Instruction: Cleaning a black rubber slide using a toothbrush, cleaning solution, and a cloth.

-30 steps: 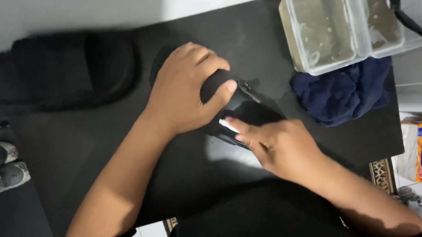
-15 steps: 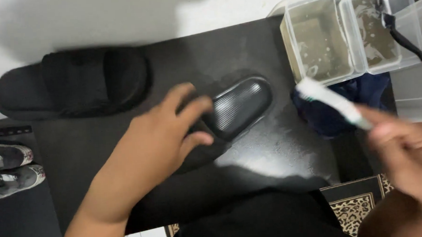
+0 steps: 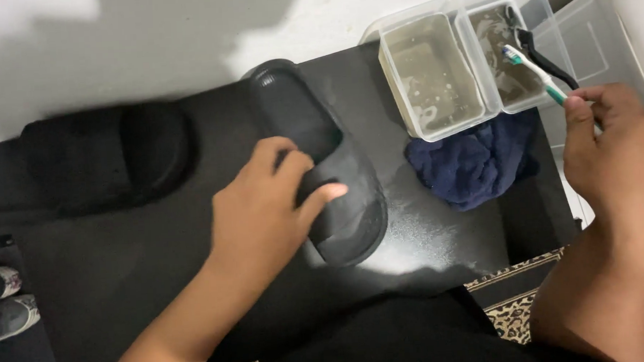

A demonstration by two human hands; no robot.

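Since the earlier frame the black slide sandal (image 3: 322,181) has been turned: its ribbed sole showed then, now the strap side is up, and it points toward 11 o'clock. The right hand (image 3: 610,154) has gone from 4 o'clock up to 2 o'clock, carrying the toothbrush (image 3: 538,70).

Nearest, the left hand (image 3: 262,212) lies on the sandal at the middle of the black tabletop (image 3: 122,247), its fingers closed around the strap. The right-hand fingers pinch the toothbrush handle, and the bristle end reaches over the right clear container (image 3: 508,53) of cloudy water.

As I judge it, the scrubbing is partly done: a wet patch shines at 5 o'clock of the sandal, and the second black sandal (image 3: 111,161) at 9 o'clock looks dry and not yet handled. A dark blue cloth (image 3: 473,163) lies just below the left clear container (image 3: 433,75).
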